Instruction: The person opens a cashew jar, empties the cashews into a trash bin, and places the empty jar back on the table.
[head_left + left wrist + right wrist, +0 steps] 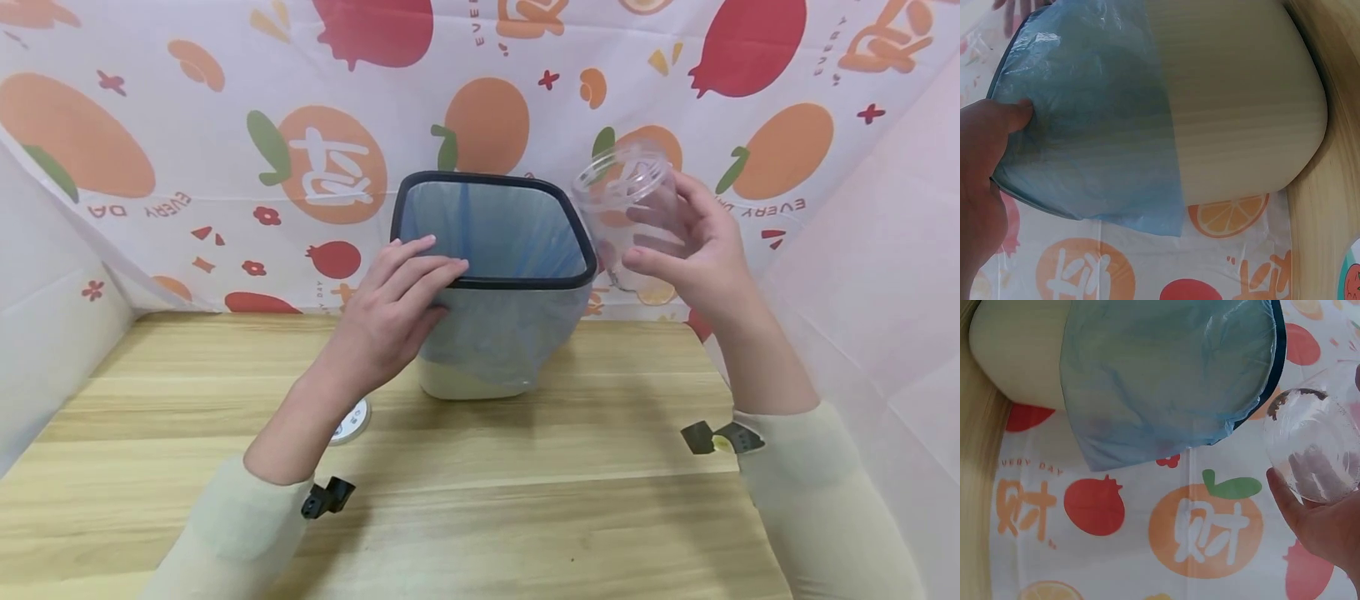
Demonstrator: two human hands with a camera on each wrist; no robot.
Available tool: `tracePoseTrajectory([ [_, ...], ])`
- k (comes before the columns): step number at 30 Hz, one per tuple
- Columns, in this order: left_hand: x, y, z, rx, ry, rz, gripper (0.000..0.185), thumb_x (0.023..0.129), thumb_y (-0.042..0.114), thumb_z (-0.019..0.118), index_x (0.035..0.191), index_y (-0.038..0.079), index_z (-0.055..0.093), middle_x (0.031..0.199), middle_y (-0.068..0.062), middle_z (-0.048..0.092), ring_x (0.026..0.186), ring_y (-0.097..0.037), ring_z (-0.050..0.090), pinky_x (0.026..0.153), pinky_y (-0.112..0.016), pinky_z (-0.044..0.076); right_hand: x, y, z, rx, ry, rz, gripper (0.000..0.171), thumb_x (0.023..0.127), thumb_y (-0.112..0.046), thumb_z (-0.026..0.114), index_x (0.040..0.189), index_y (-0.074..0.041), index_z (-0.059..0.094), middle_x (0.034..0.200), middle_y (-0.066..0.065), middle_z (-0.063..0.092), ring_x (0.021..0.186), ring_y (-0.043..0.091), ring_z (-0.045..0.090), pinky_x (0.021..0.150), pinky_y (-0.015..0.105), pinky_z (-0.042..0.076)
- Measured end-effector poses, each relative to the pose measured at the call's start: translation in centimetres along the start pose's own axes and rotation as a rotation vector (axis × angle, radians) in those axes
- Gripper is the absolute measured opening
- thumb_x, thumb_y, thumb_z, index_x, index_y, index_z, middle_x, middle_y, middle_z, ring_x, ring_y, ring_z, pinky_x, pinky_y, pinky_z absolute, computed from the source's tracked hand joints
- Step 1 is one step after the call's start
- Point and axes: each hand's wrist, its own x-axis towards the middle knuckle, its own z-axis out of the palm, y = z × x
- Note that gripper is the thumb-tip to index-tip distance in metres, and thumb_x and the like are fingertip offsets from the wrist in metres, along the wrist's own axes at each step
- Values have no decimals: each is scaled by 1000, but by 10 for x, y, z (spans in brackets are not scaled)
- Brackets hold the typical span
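Steadying a bin (491, 350) lined with a blue bag (495, 229) on the tabletop (525, 500), the left hand (397, 312) rests flat-fingered on its near rim, while the right hand (693, 250) grips a clear plastic cup (626, 196) held just right of the bin's rim.

Clear plastic cup (628, 193) tilted beside the rim, cream bin (491, 275) upright, blue-lined, on wooden table

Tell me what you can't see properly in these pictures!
- Bottom of the bin: head view, hidden by its own blue bag.
- Round sticker-like thing on the table: head view, half behind the left hand's wrist; too small to read.
- Clear cup in the right hand: right wrist view, blurry, any contents unclear.
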Motion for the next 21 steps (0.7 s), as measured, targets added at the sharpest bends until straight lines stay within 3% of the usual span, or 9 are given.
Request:
tracePoseTrajectory([
  [7, 1, 0, 0, 1, 4, 7, 58, 82, -3, 77, 136, 8, 59, 131, -10, 62, 138, -35, 44, 112, -60, 33, -16, 10, -1, 193, 57, -36, 74, 80, 14, 66, 146, -10, 42, 142, 15, 52, 126, 35, 53, 93, 32, 55],
  [21, 0, 0, -1, -3, 0, -2, 59, 81, -4, 78, 136, 8, 59, 133, -9, 62, 138, -34, 44, 113, -60, 31, -50, 31, 5, 301, 81, -84, 82, 79, 3, 74, 150, -9, 34, 140, 23, 48, 119, 37, 56, 93, 44, 56],
])
